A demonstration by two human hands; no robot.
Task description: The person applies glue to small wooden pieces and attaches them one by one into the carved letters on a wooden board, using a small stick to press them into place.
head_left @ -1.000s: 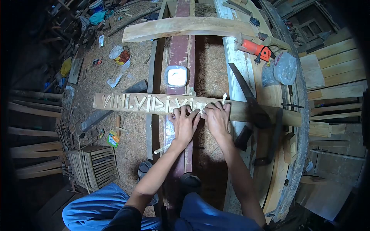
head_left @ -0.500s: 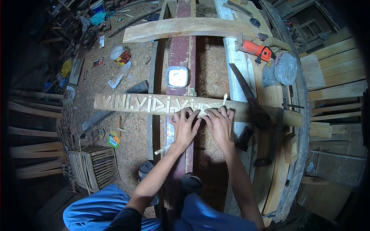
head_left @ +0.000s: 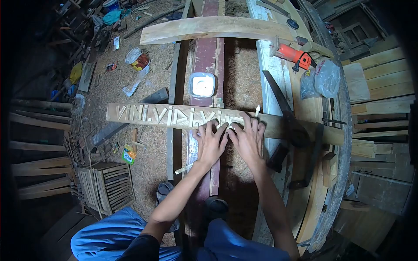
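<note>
A long wooden plank (head_left: 150,121) lies crosswise in front of me, with thin pale wood strips on it set out as letters reading "VINI.VIDI.VI" and a few more strips. My left hand (head_left: 210,142) is over its near edge, fingers bent and fingertips closed at a small wood strip (head_left: 222,124). Close beside it, my right hand (head_left: 247,141) has thumb and index finger pinched at the neighbouring strips, its other fingers curled over the plank. The fingers partly cover these strips. A pale pointed stick (head_left: 257,110) stands out past my right fingers.
Beyond the plank, a square tub of white stuff (head_left: 202,85) sits on the reddish beam. To the right lie a handsaw (head_left: 281,98), an orange power tool (head_left: 291,53) and a plastic bag (head_left: 326,79). A curved board (head_left: 209,29) spans the back. A paint can (head_left: 137,60) stands on the floor.
My right hand has shifted slightly, its middle fingers reaching a little farther over the plank. My left hand stays almost in place. The view has tilted slightly.
</note>
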